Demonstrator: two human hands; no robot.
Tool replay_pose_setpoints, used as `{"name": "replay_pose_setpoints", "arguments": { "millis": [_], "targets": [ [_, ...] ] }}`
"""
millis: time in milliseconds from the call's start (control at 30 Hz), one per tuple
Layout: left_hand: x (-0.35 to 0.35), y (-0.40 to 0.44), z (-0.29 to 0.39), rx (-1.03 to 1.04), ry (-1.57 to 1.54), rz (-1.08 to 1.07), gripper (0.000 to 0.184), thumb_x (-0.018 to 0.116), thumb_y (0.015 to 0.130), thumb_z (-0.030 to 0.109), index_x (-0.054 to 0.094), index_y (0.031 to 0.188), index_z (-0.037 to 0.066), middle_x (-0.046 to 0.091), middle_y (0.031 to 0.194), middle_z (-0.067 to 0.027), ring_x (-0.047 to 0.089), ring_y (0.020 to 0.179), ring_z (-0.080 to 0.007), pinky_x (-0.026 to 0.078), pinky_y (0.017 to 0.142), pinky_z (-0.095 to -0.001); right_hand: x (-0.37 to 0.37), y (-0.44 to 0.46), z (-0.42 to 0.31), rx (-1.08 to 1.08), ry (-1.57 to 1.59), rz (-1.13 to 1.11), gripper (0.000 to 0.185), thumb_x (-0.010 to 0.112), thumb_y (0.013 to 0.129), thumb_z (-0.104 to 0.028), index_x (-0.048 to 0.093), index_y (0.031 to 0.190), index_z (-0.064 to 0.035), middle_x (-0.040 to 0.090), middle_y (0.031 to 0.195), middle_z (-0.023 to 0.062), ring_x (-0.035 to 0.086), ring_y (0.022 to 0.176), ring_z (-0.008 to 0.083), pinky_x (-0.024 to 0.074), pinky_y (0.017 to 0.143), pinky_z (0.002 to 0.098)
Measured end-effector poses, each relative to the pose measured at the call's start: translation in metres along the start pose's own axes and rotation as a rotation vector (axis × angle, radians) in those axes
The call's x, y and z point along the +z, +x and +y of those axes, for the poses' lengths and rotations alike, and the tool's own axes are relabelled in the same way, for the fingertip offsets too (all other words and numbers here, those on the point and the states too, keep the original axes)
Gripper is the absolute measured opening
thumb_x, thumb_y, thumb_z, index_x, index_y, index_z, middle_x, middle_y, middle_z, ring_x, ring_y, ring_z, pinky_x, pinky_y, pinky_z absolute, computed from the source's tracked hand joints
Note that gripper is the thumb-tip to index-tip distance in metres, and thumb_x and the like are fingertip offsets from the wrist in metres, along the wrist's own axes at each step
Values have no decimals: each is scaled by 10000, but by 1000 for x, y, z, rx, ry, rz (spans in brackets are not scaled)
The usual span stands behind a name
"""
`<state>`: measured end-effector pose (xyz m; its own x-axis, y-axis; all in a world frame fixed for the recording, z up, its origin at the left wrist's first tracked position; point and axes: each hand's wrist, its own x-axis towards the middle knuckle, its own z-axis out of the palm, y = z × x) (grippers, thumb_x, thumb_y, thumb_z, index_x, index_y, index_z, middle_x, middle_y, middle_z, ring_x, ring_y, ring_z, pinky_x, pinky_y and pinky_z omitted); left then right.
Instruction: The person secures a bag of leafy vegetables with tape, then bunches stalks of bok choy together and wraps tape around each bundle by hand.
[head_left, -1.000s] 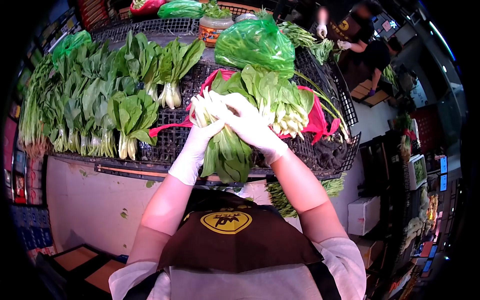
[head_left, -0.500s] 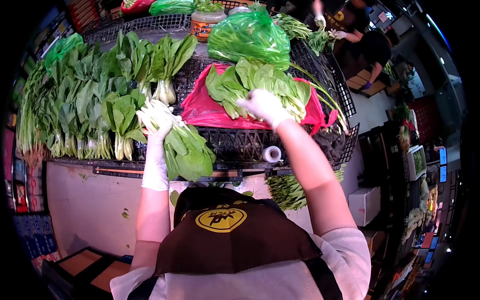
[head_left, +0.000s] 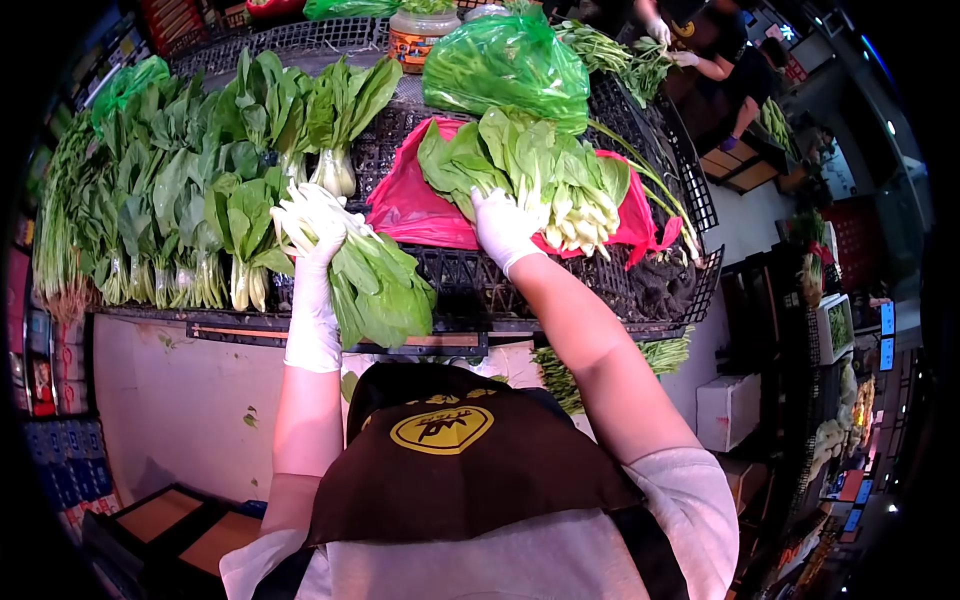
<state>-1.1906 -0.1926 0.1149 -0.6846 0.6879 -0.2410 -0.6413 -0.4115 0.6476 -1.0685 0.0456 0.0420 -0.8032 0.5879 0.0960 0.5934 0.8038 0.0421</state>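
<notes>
My left hand, in a white glove, is wrapped round the pale stems of a bunch of leafy greens, whose leaves hang to the right over the crate's front edge. My right hand, also gloved, has its fingers closed at the stems of greens at the left side of a loose pile. That pile lies on a pink plastic bag. What exactly the right fingers grip is partly hidden by the hand.
Rows of bundled greens stand on the black crates at left. Behind the pile are a green bag of vegetables and a jar. More greens lie below the crates. Co-workers' gloved hands hold greens at upper right.
Both hands were together round the bunch; my left hand has carried it left, while my right hand has reached to the pile and closed there. The pink bag shows more.
</notes>
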Motion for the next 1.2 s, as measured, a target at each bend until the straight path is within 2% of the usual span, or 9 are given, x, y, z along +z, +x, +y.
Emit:
{"name": "replay_pose_setpoints", "arguments": {
  "millis": [167,200,300,433,633,733,867,1033,1200],
  "targets": [
    [1,0,2,-3,-8,-42,422,657,823,123,513,1205,19,620,1013,-101,612,933,-214,504,875,-365,-21,13,28,138,461,-50,460,538,852,-300,544,1290,-158,632,1004,236,626,852,362,498,755,476],
    [3,-1,2,4,-2,-17,416,656,823,123,515,1201,18,620,1011,-102,612,936,-215,504,878,-365,-20,16,38,34,566,127,479,584,852,-299,540,1293,-119,666,966,200,661,790,283,525,709,411],
    [10,-4,4,20,21,42,397,645,830,121,519,1194,24,618,1012,-107,611,946,-217,503,886,-362,-43,10,55,383,1433,-144,484,658,858,-229,519,1279,-35,673,961,101,677,700,175,548,549,269],
    [3,7,-1,-70,-9,-24,415,633,842,117,498,1228,44,611,1054,-114,612,948,-216,511,873,-370,-11,-11,42,513,1756,-145,436,640,881,-206,505,1249,-14,632,1109,150,673,762,282,589,627,346],
    [7,10,-6,-6,89,-33,430,647,857,214,507,1237,68,597,1093,-82,594,991,-216,499,879,-385,-15,-12,8,670,1623,61,652,710,826,-255,395,1337,-1,562,1185,149,625,964,233,554,719,348],
    [5,13,-10,-7,94,-56,464,671,843,240,504,1244,76,592,1091,-76,589,990,-212,491,883,-380,-7,-11,-2,424,907,233,786,767,760,-283,363,1367,9,565,1167,174,594,1045,236,515,767,338],
    [0,11,-8,-20,78,-37,480,677,837,241,501,1256,84,590,1096,-71,585,997,-208,487,889,-378,-3,-14,-11,254,692,191,845,690,779,-459,343,1401,-4,513,1237,269,495,1175,368,386,998,414],
    [0,0,2,20,75,-11,557,678,827,223,463,1326,101,582,1140,-76,576,1037,-217,473,922,-382,-18,-20,-2,331,996,148,657,453,916,-545,550,1246,14,596,1187,233,554,1135,331,383,997,366],
    [3,-4,6,24,65,20,593,688,824,244,441,1344,101,552,1191,-83,558,1068,-219,458,943,-378,-12,-25,22,235,939,114,579,651,811,-457,596,1167,-4,662,965,138,621,880,251,475,821,343]
  ]
}}
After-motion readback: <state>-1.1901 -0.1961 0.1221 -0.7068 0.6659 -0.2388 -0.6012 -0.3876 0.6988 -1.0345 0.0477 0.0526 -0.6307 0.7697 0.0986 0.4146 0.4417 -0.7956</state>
